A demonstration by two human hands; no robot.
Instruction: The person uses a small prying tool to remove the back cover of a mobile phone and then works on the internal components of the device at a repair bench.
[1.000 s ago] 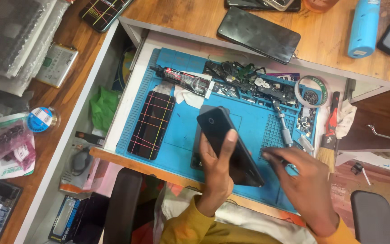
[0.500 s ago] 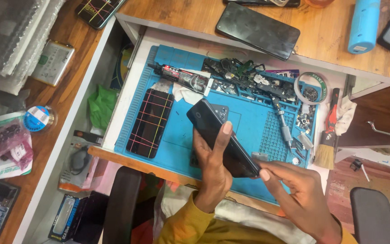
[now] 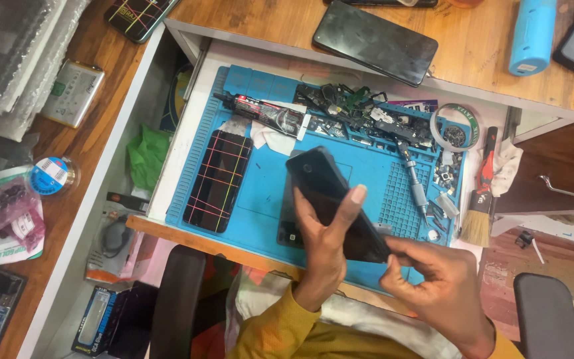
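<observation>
Above the blue mat [image 3: 260, 193] we are tilting the dark phone [image 3: 337, 203]; left hand [image 3: 327, 249] fingers are wrapping its middle for support; right hand [image 3: 436, 282] fingers are pinching its lower corner.

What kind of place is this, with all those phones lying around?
Most likely a phone repair bench. A blue repair mat carries small parts, a screwdriver and a glue tube, and the left hand and right hand hold a dark phone over it.

Black phone [image 3: 332, 199], slim, glossy, tilted diagonally, held above blue mat
</observation>
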